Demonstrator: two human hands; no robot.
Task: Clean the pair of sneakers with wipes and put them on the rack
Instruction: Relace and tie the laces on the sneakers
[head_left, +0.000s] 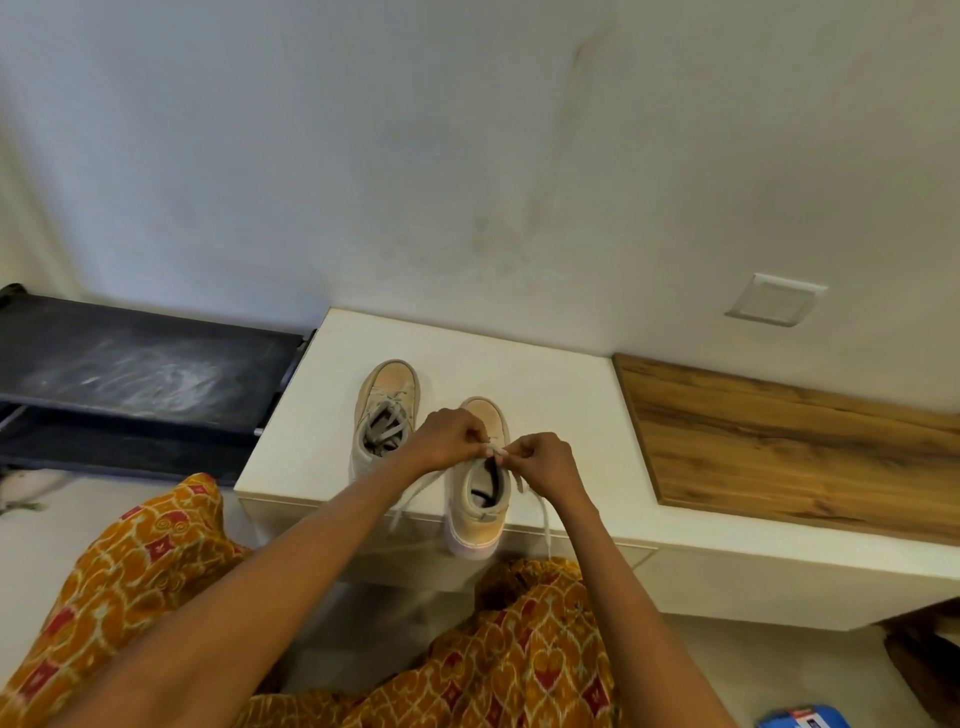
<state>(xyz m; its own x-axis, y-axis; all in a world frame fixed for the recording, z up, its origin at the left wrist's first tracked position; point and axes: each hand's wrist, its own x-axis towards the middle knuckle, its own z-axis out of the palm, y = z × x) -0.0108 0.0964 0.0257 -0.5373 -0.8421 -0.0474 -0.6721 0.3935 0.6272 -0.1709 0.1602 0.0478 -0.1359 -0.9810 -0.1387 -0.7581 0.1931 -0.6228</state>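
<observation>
Looks like a home entryway: a black shoe rack (140, 374) on the left, a low white built-in ledge (561, 384) against the plain wall, a wall switch (775, 300) far right.

A plain off-white plastered wall (415, 156), faintly smudged, is filling the upper half of the view. A square white switch plate (775, 300) is sitting low on it at the right. Below, a long white bench-like ledge (571, 389) is running along the wall, with a brown wood-grain panel (805, 441) set into its right part. Pale floor (47, 530) is showing at the lower left.
</observation>
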